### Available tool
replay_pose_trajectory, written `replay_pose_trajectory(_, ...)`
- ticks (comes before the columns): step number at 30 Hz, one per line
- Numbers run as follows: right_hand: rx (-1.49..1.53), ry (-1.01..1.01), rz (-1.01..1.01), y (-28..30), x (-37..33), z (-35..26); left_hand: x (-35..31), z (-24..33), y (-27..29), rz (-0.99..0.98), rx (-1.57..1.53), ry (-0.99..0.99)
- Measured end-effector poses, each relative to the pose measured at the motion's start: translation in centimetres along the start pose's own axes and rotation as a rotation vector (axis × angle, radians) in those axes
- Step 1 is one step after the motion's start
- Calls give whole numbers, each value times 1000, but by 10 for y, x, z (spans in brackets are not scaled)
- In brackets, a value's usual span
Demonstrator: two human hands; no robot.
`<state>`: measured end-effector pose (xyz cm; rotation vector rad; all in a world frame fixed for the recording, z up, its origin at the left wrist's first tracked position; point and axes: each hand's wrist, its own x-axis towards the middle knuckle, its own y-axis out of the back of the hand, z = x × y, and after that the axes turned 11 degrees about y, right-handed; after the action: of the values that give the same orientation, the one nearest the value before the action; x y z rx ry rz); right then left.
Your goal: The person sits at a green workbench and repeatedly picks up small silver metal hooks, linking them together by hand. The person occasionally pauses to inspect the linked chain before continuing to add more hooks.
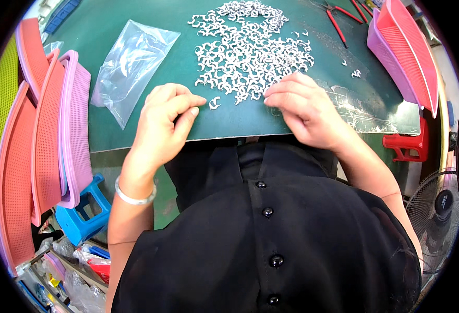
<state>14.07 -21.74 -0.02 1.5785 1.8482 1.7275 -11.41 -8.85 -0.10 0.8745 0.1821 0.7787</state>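
Small silvery-white curved pieces, shaped like crescents, lie in a large loose heap on the green tabletop. To the left of the heap's near end is my left hand, index finger stretched out and thumb a little apart below it. Its index fingertip is right beside one or two stray curved pieces. My right hand rests at the near right edge of the heap, fingers curled together. Whatever is between its fingertips, if anything, is too small to make out.
A clear plastic bag lies flat on the left. Red-handled pliers are at the far right. Stacked pink and purple baskets stand at right, more baskets at left. Below are a blue stool, a red stool and a fan.
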Motion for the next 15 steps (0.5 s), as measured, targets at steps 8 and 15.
replay_pose_trajectory(8, -69, 45, 31, -24, 3, -10, -11, 5, -14, 75, 59, 4)
replay_pose_trajectory(15, -96, 25, 82, -27, 3, -11, -11, 3, -19, 139, 47, -15)
